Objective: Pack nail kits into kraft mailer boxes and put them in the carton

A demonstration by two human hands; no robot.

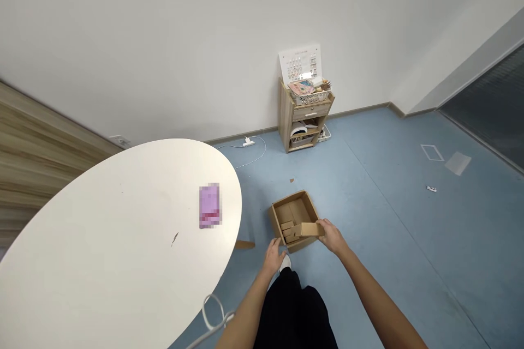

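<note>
An open cardboard box (295, 209) stands on the blue floor in front of my feet. Several small brown cartons (287, 231) lie inside it at the near left. My right hand (331, 235) grips the right end of a small cardboard carton (310, 229), which is over the near part of the box. My left hand (274, 256) is beside the box's near left corner, its fingers apart and nothing in them.
A white oval table (114, 251) fills the left, with a blurred purple item (210, 205) on it. A small wooden cabinet (286, 120) stands by the wall. A white cable and power strip (248, 142) lie on the floor; a white sheet (458, 163) is at the right.
</note>
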